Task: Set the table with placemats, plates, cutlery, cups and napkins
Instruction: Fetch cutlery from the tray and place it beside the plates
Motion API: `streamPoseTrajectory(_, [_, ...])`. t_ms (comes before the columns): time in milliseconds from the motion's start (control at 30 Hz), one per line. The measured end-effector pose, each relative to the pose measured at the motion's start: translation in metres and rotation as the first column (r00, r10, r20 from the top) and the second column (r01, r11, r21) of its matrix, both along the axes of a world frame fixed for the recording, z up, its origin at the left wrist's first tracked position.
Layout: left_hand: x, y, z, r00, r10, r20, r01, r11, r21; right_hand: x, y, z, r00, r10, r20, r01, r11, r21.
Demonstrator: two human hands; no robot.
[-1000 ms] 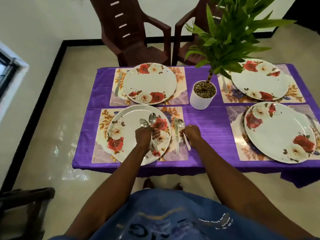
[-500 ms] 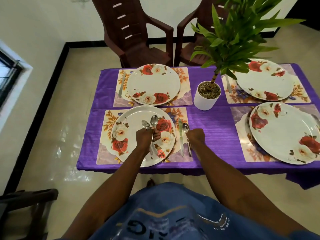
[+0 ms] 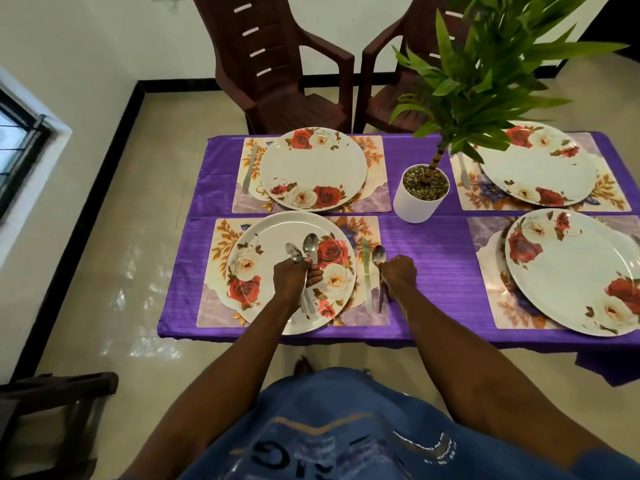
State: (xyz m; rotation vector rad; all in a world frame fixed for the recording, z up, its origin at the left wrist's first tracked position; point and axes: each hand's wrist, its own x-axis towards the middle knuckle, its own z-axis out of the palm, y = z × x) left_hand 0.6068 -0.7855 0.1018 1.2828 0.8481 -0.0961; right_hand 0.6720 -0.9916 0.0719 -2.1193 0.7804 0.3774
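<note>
step: cutlery, near-left setting | right hand point(image 3: 398, 271) fingers closed on spoon point(image 3: 379, 268), laying it just right of knife point(image 3: 366, 275), right of near-left plate point(image 3: 292, 271) | left hand point(image 3: 294, 277) grips two spare spoons point(image 3: 304, 249) above that plate, likely for other settings

Near-right plate point(image 3: 571, 271) and its placemat point(image 3: 491, 271) are cut off by the right edge. Spoon handles point(image 3: 308, 303) are partly hidden inside the left hand point(image 3: 294, 277). Mid-handle of the spoon point(image 3: 378, 255) is covered by the right hand point(image 3: 398, 271). Far-right knife point(image 3: 464, 174) is partly masked by plant point(image 3: 485, 81) leaves. Tabletop point(image 3: 426, 258) right end is clipped.
</note>
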Motion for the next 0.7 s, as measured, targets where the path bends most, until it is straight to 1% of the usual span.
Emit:
streamPoseTrajectory(133, [-0.001, -0.001, 0.001, 1.000, -0.022, -0.011, 0.022, 1.000, 0.019, 0.006, -0.001, 0.000, 0.998, 0.056, -0.004, -0.056, 0.998, -0.008])
streamPoseTrajectory(333, [-0.001, -0.003, 0.001, 0.999, -0.029, -0.023, 0.030, 0.999, 0.034, 0.015, -0.002, -0.003, 0.997, 0.074, -0.010, -0.074, 0.997, -0.011])
streamPoseTrajectory(467, [-0.001, -0.004, 0.000, 0.999, -0.035, -0.017, 0.036, 0.999, 0.034, 0.015, -0.004, -0.006, 0.997, 0.073, 0.014, -0.073, 0.997, 0.007])
streamPoseTrajectory(533, [-0.001, -0.005, -0.001, 0.999, -0.040, -0.005, 0.040, 0.999, 0.019, 0.014, -0.006, -0.006, 0.999, 0.030, 0.039, -0.032, 0.998, 0.049])
streamPoseTrajectory(633, [-0.002, -0.007, 0.001, 0.996, -0.085, 0.022, 0.085, 0.996, 0.010, 0.010, -0.012, -0.010, 0.991, -0.122, 0.054, 0.112, 0.980, 0.166])
streamPoseTrajectory(700, [-0.002, -0.011, 0.004, 0.994, -0.105, 0.032, 0.106, 0.994, -0.019, 0.004, -0.018, -0.011, 0.986, -0.160, 0.052, 0.144, 0.962, 0.232])
